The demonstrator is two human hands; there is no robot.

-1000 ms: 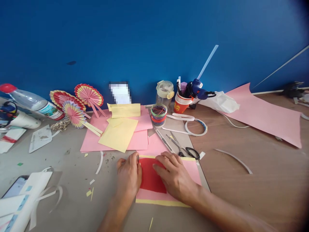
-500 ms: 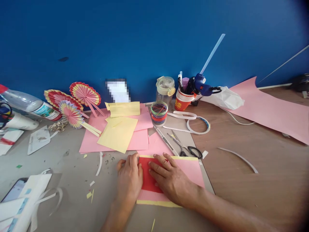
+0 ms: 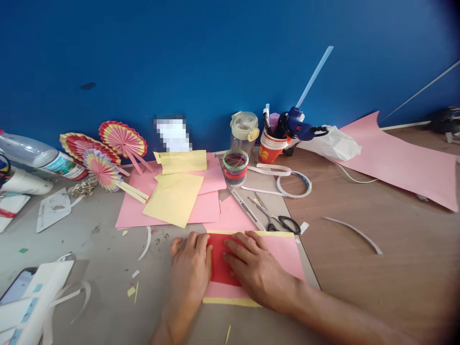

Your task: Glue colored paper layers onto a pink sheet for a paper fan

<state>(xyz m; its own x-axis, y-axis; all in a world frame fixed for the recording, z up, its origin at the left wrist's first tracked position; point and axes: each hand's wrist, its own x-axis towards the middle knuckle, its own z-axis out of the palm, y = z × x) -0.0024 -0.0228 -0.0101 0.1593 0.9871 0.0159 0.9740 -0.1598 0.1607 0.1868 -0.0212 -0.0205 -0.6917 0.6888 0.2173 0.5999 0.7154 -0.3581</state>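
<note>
A pink sheet (image 3: 283, 251) with yellow strips along its top and bottom edges lies on the table, and a red piece of paper (image 3: 219, 263) rests on it. My right hand (image 3: 255, 270) lies on the red paper with its fingers spread. At the left edge of the sheets is my left hand (image 3: 192, 266), fingers bent and thumb against the paper's edge; whether it pinches the paper is hidden. Just beyond the sheet are black-handled scissors (image 3: 275, 218) and a utility knife (image 3: 247, 209).
Pink sheets (image 3: 134, 211) and yellow paper (image 3: 174, 199) lie behind. Folded paper fans (image 3: 124, 139), a rubber-band jar (image 3: 235, 167), a cup of pens (image 3: 269, 147) and a tape roll (image 3: 294, 186) stand or lie farther back. A phone (image 3: 17, 285) is at left.
My right hand has slid slightly right over the red paper. My left hand stays by the left edge, its fingers slightly lower. The whole view has shifted a little.
</note>
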